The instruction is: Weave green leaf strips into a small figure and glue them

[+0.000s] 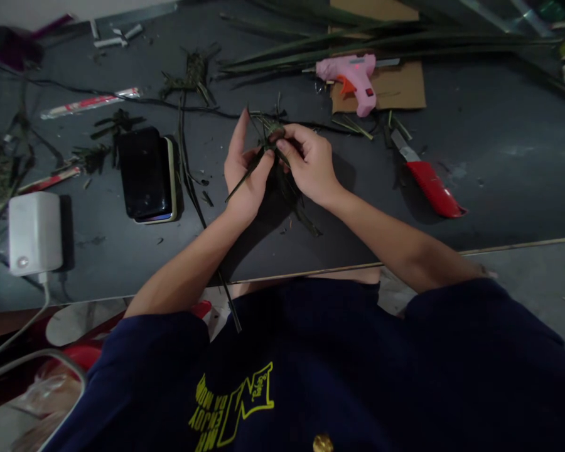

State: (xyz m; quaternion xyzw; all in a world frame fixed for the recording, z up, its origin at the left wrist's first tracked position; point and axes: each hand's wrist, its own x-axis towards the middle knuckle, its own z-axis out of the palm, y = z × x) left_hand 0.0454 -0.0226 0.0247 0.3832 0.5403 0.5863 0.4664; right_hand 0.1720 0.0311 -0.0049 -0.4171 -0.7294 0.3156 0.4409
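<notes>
Both hands meet at a small figure woven from green leaf strips point(274, 133), over the middle of the table. My left hand point(248, 171) is closed on its lower left side, with the index finger stretched upward. Thumb and fingers of my right hand point(309, 160) pinch it from the right. Loose strip ends hang below and stick out at the top; the fingers hide part of the weave. A similar woven leaf piece point(194, 72) lies farther back to the left.
A pink glue gun point(360, 75) rests on cardboard point(407, 88), with long leaves point(282, 50) behind. A red-handled knife point(433, 185) lies right, blade exposed. Stacked phones point(144, 172) and a white charger point(35, 232) are left. A black cable point(202, 108) crosses behind my hands.
</notes>
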